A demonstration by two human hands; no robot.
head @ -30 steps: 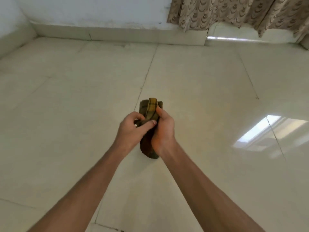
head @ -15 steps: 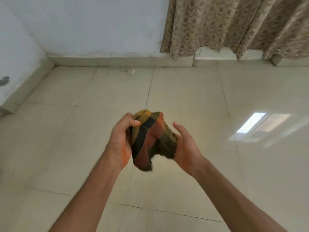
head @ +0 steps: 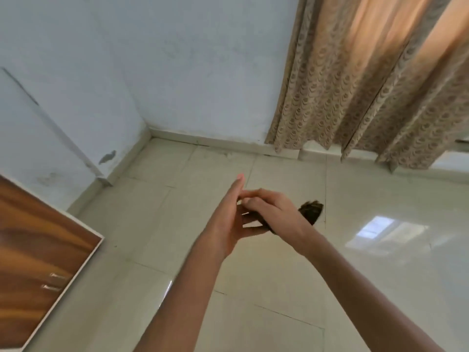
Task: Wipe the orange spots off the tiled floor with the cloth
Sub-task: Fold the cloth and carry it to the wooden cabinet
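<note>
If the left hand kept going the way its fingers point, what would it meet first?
The left hand points up and away toward the back wall. Nothing shows in that line before the skirting and wall, though depth is hard to judge.

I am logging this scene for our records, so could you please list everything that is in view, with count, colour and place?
Cloth: one, dark brown-green, held above the floor, sticking out past the right hand.
Tiled floor: one, glossy cream, lower and middle of the view; no orange spots can be made out.
Walls: two, pale blue-white, meeting in a corner at upper left.
Skirting: cream, along the foot of the walls.
Curtain: one, beige with a scalloped pattern, upper right, hanging to the floor.
Wooden panel: one, brown with a white edge, lower left.
Window reflection: one, bright, on the floor at right.
Left hand: one, fingers extended, beside the cloth.
Right hand: one, closed on the cloth.
</note>
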